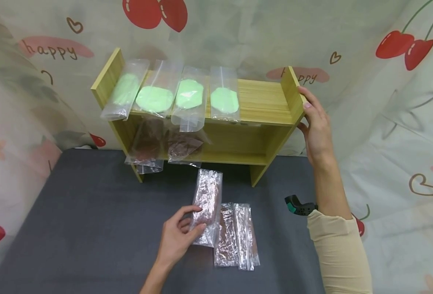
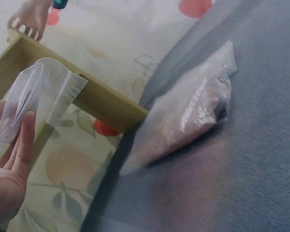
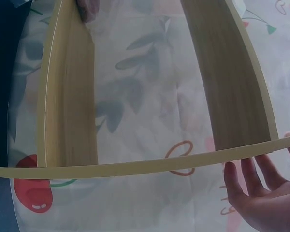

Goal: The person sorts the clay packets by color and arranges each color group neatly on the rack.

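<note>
My left hand [image 1: 177,234] pinches a clear plastic bag [image 1: 208,198] with a brownish, crinkled sheet in it. The bag is above the table in front of the shelf; in the left wrist view its clear end [image 2: 63,94] stands up from the fingers. Just right of it, similar bags [image 1: 228,241] lie overlapping on the table. My right hand [image 1: 317,130] grips the upper right side panel of the wooden shelf [image 1: 264,100], fingertips at the edge. On the top board, several clear bags hold pale green pads [image 1: 224,100]. Two bags with brownish contents [image 1: 185,147] hang over the middle board.
A dark grey table [image 1: 110,228] carries the shelf at its back edge. Behind and beside stands a cherry-printed curtain [image 1: 231,36]. A small black and green device [image 1: 299,205] sits at my right wrist.
</note>
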The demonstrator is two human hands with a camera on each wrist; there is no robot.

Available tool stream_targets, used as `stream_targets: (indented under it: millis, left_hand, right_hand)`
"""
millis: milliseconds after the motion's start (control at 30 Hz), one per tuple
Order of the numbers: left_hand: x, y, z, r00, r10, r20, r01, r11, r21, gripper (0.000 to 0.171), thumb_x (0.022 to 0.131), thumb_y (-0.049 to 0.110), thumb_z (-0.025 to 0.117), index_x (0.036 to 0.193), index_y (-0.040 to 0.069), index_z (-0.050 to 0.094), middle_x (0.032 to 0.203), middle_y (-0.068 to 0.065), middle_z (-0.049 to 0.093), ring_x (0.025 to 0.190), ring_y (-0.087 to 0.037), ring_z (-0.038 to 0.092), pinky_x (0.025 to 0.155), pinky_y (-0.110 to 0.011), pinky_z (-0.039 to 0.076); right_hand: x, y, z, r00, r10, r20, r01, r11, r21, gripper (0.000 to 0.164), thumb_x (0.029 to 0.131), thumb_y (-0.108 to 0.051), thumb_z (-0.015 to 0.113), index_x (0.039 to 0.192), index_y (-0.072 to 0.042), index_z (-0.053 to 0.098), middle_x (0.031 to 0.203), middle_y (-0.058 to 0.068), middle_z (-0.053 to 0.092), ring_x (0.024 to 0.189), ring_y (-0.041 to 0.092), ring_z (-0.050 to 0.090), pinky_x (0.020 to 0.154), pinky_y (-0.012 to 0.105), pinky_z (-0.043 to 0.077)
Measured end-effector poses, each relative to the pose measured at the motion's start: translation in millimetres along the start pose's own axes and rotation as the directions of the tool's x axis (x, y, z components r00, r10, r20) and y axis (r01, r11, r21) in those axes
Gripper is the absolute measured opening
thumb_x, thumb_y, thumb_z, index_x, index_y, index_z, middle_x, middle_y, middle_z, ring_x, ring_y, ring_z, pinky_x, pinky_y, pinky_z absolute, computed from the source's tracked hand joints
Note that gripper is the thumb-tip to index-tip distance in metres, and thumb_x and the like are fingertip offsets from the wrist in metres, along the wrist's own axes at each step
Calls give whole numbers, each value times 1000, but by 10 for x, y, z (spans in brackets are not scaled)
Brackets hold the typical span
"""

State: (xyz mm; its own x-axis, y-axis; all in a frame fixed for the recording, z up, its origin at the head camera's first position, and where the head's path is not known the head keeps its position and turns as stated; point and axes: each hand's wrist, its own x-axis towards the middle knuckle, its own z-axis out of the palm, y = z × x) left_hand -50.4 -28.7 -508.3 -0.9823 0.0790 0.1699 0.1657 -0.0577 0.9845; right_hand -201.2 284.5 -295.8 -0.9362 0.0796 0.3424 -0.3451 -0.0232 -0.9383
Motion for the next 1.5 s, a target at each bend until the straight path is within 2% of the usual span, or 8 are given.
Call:
stream_targets:
  millis: [167,433,567,667,800,933,1100,1500]
  left_hand:
    - [61,138,63,1000,8,-4,-8,1000,22,41,80,3,82,118,12,67,66,-5,60,45,-3,33,39,-20,32]
    - [217,512,153,1000,-4,29,3,999,38,38,83,-2,77,119,5,67,125,-13,65,47,-6,48,39,-20,35]
    - [337,550,188,999,-1,50,0,1000,13,37,86,-1,75,121,5,66,119,-13,67,47,-6,44,40,-20,33]
    - [427,536,217,998,4,62,-4,1000,-8,37,87,-1,74,122,6,65,89,-15,69,43,-6,35,39,-20,31]
    - [548,516,257,999,19,50,-18,1000,-13,36,89,0,72,124,5,63,56,-11,53,42,-6,32,40,-20,29]
    - [663,505,293,999,45,17,-44,999,-16,35,90,1,71,124,1,63,71,-12,60,43,-7,34,42,-21,29]
    - [779,506,336,999,47,-11,-47,999,-22,35,90,1,72,124,0,64,118,-18,63,46,-7,37,44,-22,30]
    - [980,502,461,996,76,-52,-75,997,15,34,89,1,73,122,-2,65,119,-19,63,49,-6,44,46,-23,33]
  right_hand:
    - [2,-1,5,1000,-4,-1,4,1000,-7,40,105,-25,44,143,-17,55,148,6,43,129,26,39,100,44,33]
    - [0,1,1,1000,-5,-3,5,1000,-11,40,105,-24,43,142,-17,55,147,7,44,128,26,40,99,43,33]
    - [5,3,0,1000,-5,2,5,1000,0,40,104,-24,44,142,-16,55,147,7,43,128,25,40,98,43,34]
    - [9,7,5,1000,-1,3,1,1000,4,40,104,-24,44,142,-17,55,148,7,43,128,25,39,99,43,34]
    - [13,12,4,1000,-5,-4,5,1000,-4,40,104,-24,44,142,-17,56,147,7,44,128,25,39,100,44,34]
    - [15,16,-2,1000,-9,-8,9,1000,-5,40,104,-24,45,142,-17,56,147,7,44,127,25,40,99,43,34]
    - [18,18,-5,1000,-11,-11,11,1000,-2,39,104,-25,46,141,-17,56,147,7,44,125,24,41,98,42,36]
    - [16,16,-7,1000,-9,-11,9,1000,5,39,104,-24,46,142,-17,56,147,6,44,125,23,41,98,41,36]
